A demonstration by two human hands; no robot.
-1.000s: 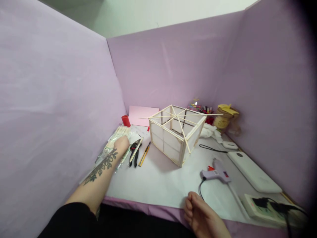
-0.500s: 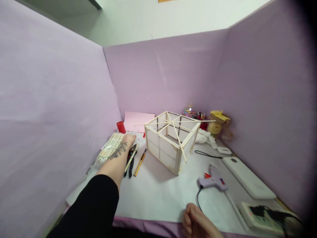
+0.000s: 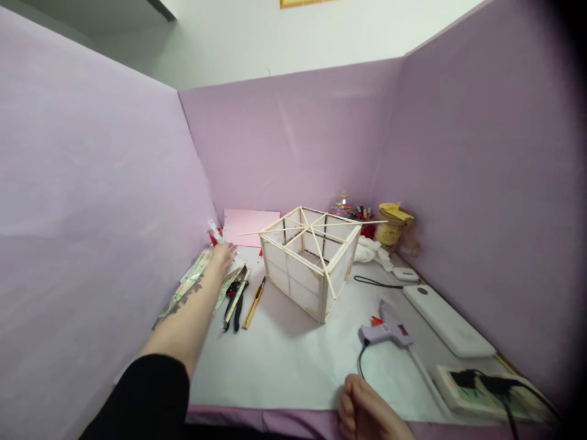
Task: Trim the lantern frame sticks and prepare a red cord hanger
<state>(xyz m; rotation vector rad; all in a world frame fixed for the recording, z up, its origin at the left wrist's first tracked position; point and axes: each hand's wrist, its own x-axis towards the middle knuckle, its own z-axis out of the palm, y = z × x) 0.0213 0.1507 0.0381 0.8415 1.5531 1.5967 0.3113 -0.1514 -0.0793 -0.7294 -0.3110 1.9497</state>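
Crinkled, see-through plastic [image 3: 214, 228] sits at the bench's [image 3: 284, 366] far left, before a red cup [image 3: 213, 240]. The left hand [image 3: 223, 256] is right at it; whether it grips, I cannot tell. The right hand [image 3: 367, 408] is loosely clenched at the front edge. Pliers [image 3: 238, 314] and a yellow cutter [image 3: 254, 305] lie between the left forearm and a paper-walled stick frame [image 3: 294, 274]. The yellow tub's [image 3: 387, 237] mark is unreadably blurred.

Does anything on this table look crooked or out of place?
Slightly: on the box-shaped frame, the thin sticks crossing its top look uneven. Their ends jut past the sides, while the frame's own edges meet neatly at the corners. I see no obvious spill or damage.
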